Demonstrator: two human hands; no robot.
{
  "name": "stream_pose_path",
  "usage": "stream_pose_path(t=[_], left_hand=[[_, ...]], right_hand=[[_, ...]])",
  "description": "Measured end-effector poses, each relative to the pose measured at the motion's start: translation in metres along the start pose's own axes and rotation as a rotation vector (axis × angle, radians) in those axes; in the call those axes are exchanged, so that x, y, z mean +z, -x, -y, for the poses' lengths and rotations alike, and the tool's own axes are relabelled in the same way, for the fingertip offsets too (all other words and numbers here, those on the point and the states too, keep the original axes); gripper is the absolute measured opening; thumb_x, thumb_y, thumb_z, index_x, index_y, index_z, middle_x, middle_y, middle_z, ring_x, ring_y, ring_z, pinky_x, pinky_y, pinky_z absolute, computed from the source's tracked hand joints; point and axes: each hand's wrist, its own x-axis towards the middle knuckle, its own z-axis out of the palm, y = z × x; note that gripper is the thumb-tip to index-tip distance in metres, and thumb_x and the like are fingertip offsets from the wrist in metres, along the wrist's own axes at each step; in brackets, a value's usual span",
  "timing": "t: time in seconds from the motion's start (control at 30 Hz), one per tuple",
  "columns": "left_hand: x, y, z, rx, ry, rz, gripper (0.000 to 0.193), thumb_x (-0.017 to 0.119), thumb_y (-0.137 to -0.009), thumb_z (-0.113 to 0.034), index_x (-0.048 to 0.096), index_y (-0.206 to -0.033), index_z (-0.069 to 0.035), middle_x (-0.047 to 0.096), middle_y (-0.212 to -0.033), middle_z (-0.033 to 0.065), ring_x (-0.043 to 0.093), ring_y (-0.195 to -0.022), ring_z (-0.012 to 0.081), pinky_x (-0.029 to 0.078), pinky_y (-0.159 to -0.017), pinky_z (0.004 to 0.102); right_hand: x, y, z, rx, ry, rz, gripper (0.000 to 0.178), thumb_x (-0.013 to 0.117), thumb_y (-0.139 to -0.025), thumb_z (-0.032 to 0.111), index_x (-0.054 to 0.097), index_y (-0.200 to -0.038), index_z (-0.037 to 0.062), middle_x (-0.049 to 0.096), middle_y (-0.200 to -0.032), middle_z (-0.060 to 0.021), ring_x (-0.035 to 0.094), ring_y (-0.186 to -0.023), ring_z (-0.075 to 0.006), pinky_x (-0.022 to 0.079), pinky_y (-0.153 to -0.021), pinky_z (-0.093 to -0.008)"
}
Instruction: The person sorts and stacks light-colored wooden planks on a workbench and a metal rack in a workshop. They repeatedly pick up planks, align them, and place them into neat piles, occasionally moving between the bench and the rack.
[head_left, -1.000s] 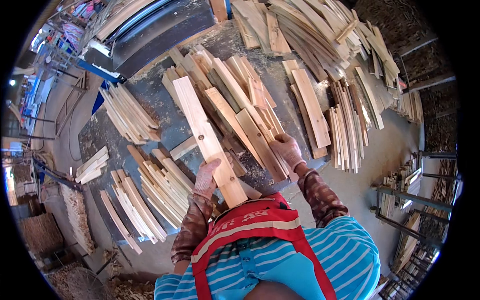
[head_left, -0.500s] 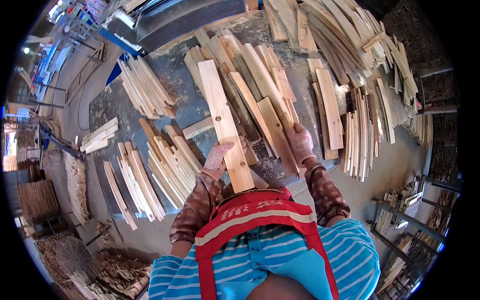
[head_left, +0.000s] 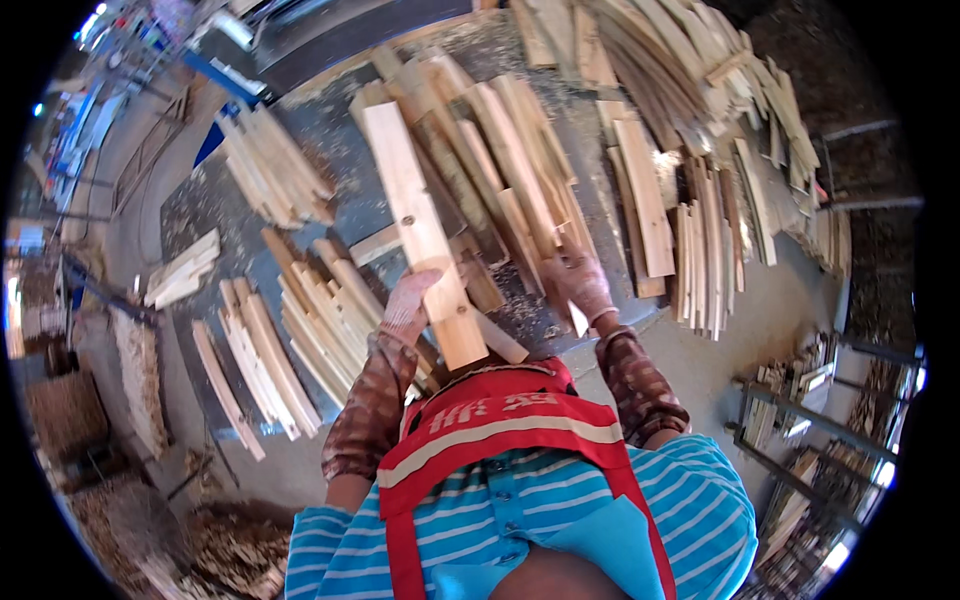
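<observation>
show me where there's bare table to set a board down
Most open: the table between the upper-left stack and central pile, though dusty. A narrow strip runs between that pile and the boards to its right. Crowded: around the left hand and right hand.

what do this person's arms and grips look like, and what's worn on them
The left grip and right grip wear pale, pinkish gloves. Brown forearm sleeves with lighter blotches cover both forearms. Above them come short, bright blue shirt sleeves with white stripes. Blur hides finer glove detail.
</observation>
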Motion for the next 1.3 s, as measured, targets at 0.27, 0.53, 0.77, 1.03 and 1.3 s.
stream_pose_path(t=[0.27, 0.53, 0.77, 1.03, 1.3], left_hand=[[0.002, 0.010, -0.006, 0.020, -0.037, 0.004, 0.055, 0.073, -0.082, -0.011, 0.058, -0.130, 0.010, 0.069, -0.119, 0.0202, 0.069, -0.108, 0.0333, 0.056, -0.099, 0.0456], [0.017, 0.004, -0.007, 0.026, -0.087, -0.072, 0.044, 0.069, -0.088, -0.007, 0.059, -0.128, 0.008, 0.070, -0.115, 0.0202, 0.070, -0.104, 0.0338, 0.059, -0.093, 0.0448], [0.081, -0.020, 0.027, 0.183, -0.105, -0.140, 0.045, 0.070, -0.095, -0.015, 0.055, -0.135, -0.002, 0.066, -0.119, 0.0112, 0.066, -0.105, 0.0229, 0.059, -0.086, 0.0368], [0.030, -0.011, -0.007, 0.364, -0.047, -0.255, 0.047, 0.075, -0.084, -0.017, 0.059, -0.122, 0.007, 0.072, -0.102, 0.0185, 0.073, -0.088, 0.0307, 0.061, -0.080, 0.0430], [-0.078, -0.044, -0.074, 0.618, -0.044, -0.542, 0.044, 0.080, -0.080, -0.008, 0.064, -0.120, -0.001, 0.072, -0.095, 0.0080, 0.070, -0.080, 0.0199, 0.058, -0.069, 0.0330]], right_hand=[[-0.004, -0.014, -0.018, 0.093, 0.222, 0.092, 0.080, 0.080, -0.077, 0.039, 0.050, -0.144, 0.0054, 0.061, -0.132, -0.0240, 0.060, -0.122, -0.0384, 0.048, -0.101, -0.0418], [-0.032, -0.016, -0.001, 0.080, -0.429, 0.167, 0.078, 0.082, -0.081, 0.024, 0.048, -0.148, 0.0001, 0.069, -0.122, -0.0168, 0.065, -0.111, -0.0226, 0.050, -0.100, -0.0335], [0.047, 0.036, 0.096, -0.108, 0.140, 0.115, 0.065, 0.071, -0.083, 0.049, 0.056, -0.139, 0.0212, 0.065, -0.116, -0.0202, 0.063, -0.112, -0.0391, 0.051, -0.093, -0.0444], [0.042, 0.009, 0.000, -0.145, 0.393, -0.346, 0.059, 0.068, -0.090, 0.042, 0.057, -0.135, 0.0072, 0.063, -0.120, -0.0217, 0.060, -0.110, -0.0416, 0.050, -0.092, -0.0493], [0.021, -0.005, -0.030, 0.077, 0.260, 0.011, 0.066, 0.073, -0.079, 0.043, 0.057, -0.136, 0.0134, 0.067, -0.111, -0.0233, 0.066, -0.102, -0.0417, 0.053, -0.086, -0.0479]])
